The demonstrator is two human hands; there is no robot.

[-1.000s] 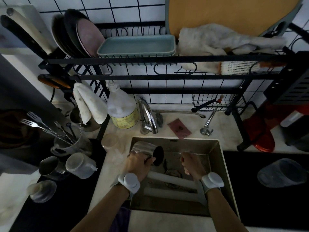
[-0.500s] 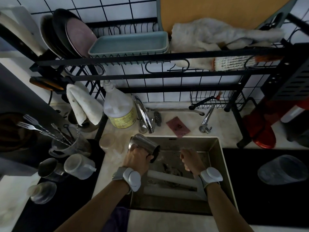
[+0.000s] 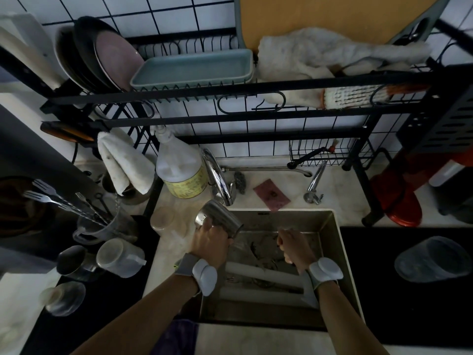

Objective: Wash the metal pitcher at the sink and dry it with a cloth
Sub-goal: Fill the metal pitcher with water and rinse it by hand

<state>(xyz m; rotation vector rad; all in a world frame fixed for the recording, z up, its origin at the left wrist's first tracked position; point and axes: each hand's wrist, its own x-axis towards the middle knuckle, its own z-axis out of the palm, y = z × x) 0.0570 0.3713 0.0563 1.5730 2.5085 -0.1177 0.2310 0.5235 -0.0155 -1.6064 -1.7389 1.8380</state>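
Left hand (image 3: 212,239) grips the metal pitcher (image 3: 217,221), tipped mouth-down over the far left corner of the sink (image 3: 329,237), likely to drain it; right hand (image 3: 294,245) is curled nearby, and I cannot tell whether it holds anything

Nothing I can actually read from my feed here. The only real candidate is the yellow label (image 3: 188,185) on the big plastic bottle (image 3: 176,160) standing on the desk beside the tap. There's dark print on it, but it's just a smear to me: no word, brand or number comes through. The pink pad (image 3: 271,197) lying behind the sink has a small dark mark on it, and I can't tell if that's lettering or not.
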